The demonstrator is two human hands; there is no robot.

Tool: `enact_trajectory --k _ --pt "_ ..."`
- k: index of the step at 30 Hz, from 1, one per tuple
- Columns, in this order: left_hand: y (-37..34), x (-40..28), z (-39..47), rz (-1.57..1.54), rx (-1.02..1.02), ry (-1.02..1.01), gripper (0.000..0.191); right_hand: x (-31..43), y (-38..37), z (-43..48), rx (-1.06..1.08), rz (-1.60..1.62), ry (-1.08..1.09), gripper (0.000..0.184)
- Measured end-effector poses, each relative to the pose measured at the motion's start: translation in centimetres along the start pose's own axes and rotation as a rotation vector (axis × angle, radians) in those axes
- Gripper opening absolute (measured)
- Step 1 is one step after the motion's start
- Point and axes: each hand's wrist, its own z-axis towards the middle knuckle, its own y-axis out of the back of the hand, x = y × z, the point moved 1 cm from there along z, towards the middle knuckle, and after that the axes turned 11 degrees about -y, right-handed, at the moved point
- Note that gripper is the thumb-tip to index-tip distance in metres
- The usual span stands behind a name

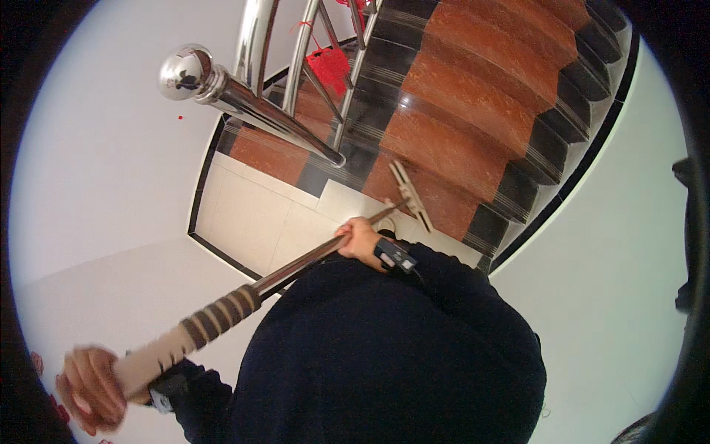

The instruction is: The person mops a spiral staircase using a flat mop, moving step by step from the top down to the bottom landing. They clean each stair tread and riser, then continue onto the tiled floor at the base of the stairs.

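A mop with a long metal pole [302, 265] slants across the view from lower left to upper right. Its thick beige grip with dark bands [219, 316] is at the lower end. My left hand [91, 388], blurred, is closed around the end of that grip. Farther along, my right hand [358, 241] wraps the bare pole in front of my dark top. The slotted beige mop head [410, 197] is over the red-brown stone at the edge of the stairs [466, 105]. Whether it touches the stone, I cannot tell.
A steel newel post with a ball top [186, 72] rises at upper left, beside railing bars. A red hanging ornament [330, 69] is on the railing. Cream floor tiles [252, 208] lie before me. White walls [599, 266] flank the stairs, with black skirting.
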Motion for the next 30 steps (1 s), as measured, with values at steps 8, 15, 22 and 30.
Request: enact_trajectory --k 8,15,22,30 --pt "-7.1 -2.4 -4.1 -0.477 0.469 -0.104 0.006 -0.1 -3.3 5.6 0.119 0.104 0.102 0.013" --pt "-7.8 1.8 -6.7 -0.596 0.201 -0.108 0.008 3.6 2.3 0.8 -0.057 0.12 0.147 0.009" --pt "-8.4 4.2 -8.3 -0.737 0.277 -0.006 0.007 3.7 6.9 -4.3 -0.12 0.335 0.307 0.017" --pt "-5.8 9.2 -10.2 -0.718 0.128 0.08 0.003 3.1 11.7 -2.2 -0.083 0.482 0.197 0.015"
